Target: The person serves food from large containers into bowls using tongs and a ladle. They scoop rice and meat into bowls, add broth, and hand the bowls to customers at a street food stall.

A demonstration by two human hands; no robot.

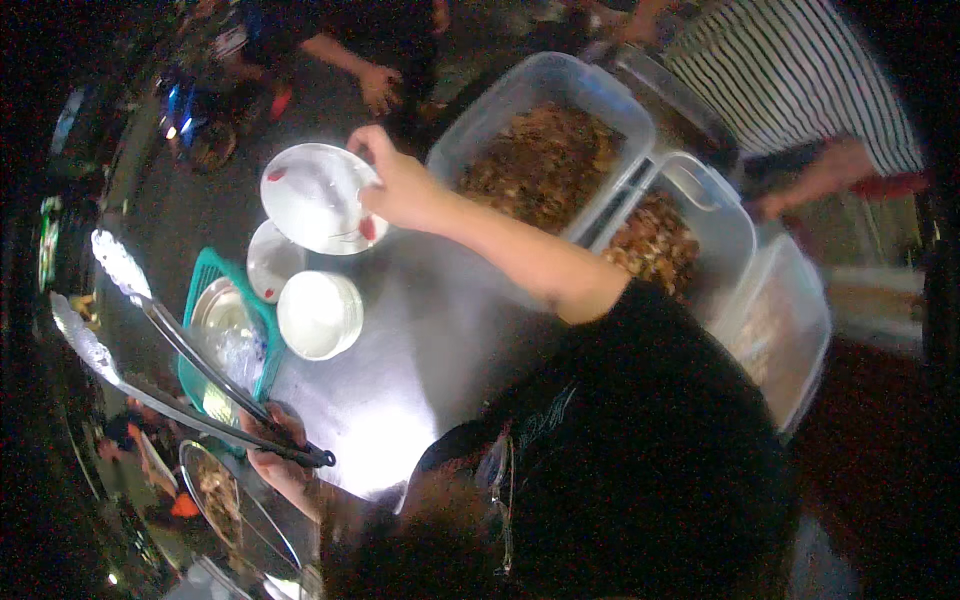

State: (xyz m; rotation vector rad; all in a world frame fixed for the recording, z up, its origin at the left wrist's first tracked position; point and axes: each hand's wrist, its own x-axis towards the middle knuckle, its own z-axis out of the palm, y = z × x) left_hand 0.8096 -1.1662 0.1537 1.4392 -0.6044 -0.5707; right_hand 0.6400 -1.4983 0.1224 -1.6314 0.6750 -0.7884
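Observation:
My right hand [394, 180], at upper centre, grips the rim of a white dish [319, 199] with red marks. Long metal tongs [195, 352] lie in my left hand [277, 450], at lower left; their arms spread towards the left edge. Between my hands, a stack of white bowls [319, 315] stands on a shiny metal tabletop [390, 337]. Another white bowl [274, 262] with a red mark is partly hidden beneath the dish. Beyond the tongs, a green plastic basket [206, 262] holds dishes and something in clear plastic.
Large clear plastic tubs [637, 112] of brown food stand to the right of my right forearm; a further tub [821, 300] holds paler contents. A person in a striped top [795, 75] is beyond them. Another person's hand [379, 86] shows at the top. A round pan [187, 465] sits at lower left.

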